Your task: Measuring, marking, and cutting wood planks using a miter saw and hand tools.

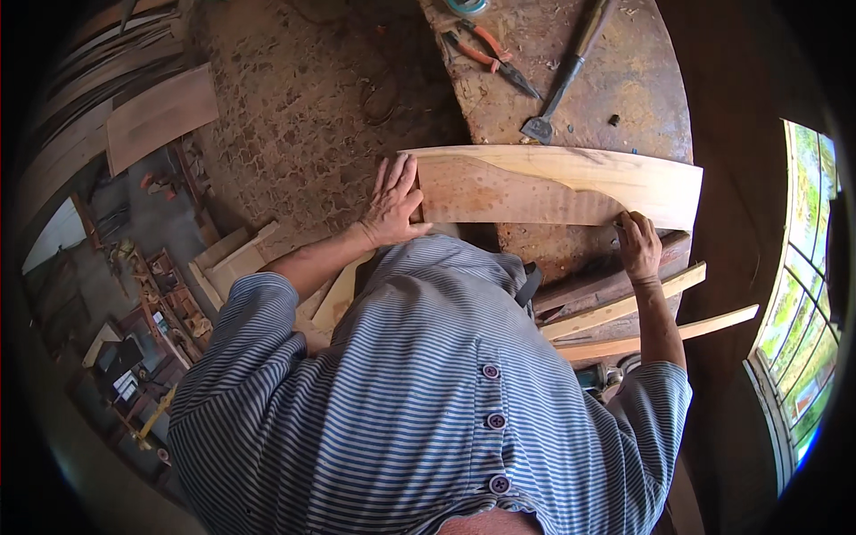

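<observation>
A pale wooden board point(664, 192) lies crosswise on the workbench, its left part overhanging the edge. On top of it rests a thin, reddish-brown wooden template point(508, 192) with a wavy upper edge. My left hand point(392, 203) grips the left end of both pieces, fingers over the end and thumb near the lower edge. At the template's lower right, my right hand point(640, 245) is closed in a pinch against the wood. A small dark tip shows at its fingers, but I cannot make out what it is.
The worn workbench point(624, 80) carries orange-handled pliers point(495, 58) and a wide chisel point(562, 94) beyond the board. Curved wooden strips point(660, 332) lie nearer me on the right. Stacked planks point(98, 80) and a cluttered shelf point(160, 294) stand left. A barred window point(802, 285) is far right.
</observation>
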A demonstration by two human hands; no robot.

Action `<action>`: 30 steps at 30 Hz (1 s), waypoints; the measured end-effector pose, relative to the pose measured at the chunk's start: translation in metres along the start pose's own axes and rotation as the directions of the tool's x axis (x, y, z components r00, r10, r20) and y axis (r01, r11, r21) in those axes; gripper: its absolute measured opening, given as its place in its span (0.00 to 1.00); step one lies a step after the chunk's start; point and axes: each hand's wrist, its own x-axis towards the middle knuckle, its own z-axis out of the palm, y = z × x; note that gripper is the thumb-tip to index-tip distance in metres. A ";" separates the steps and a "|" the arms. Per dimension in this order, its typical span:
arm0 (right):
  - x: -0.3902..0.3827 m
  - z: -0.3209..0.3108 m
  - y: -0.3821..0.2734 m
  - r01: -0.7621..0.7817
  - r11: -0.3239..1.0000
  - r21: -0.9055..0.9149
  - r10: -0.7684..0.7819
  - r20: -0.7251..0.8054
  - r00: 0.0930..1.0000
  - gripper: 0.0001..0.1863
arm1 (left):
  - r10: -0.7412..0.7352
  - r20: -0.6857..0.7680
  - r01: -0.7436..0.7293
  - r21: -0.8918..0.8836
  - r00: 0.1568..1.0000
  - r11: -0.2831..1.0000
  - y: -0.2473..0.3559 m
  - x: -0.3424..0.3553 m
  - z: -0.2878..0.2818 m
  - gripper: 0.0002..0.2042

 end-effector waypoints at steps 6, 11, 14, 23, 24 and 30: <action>0.003 -0.003 -0.001 -0.012 1.000 -0.020 0.012 -0.024 1.000 0.17 | -0.006 -0.079 0.001 -0.065 0.997 0.998 0.013 0.022 -0.001 0.26; 0.000 0.004 -0.002 0.008 1.000 -0.019 -0.008 -0.032 0.999 0.15 | 0.019 -0.144 -0.026 -0.045 0.989 0.999 0.009 0.012 0.010 0.25; -0.001 0.005 -0.003 0.000 1.000 -0.028 0.000 -0.010 1.000 0.15 | 0.039 -0.136 -0.044 -0.036 0.990 0.998 0.004 0.007 0.009 0.25; -0.004 0.006 0.001 -0.051 0.999 0.013 0.050 0.015 0.999 0.11 | 0.093 -0.116 -0.102 -0.077 0.989 0.992 0.004 0.018 0.001 0.24; -0.003 0.004 -0.001 -0.052 0.998 0.021 0.052 0.022 0.998 0.11 | 0.112 -0.129 -0.121 -0.068 0.985 0.990 0.003 0.019 0.001 0.24; 0.001 -0.002 0.000 -0.029 1.000 -0.001 0.029 0.014 0.999 0.09 | 0.126 -0.112 -0.130 -0.027 0.986 0.991 0.000 0.021 0.003 0.21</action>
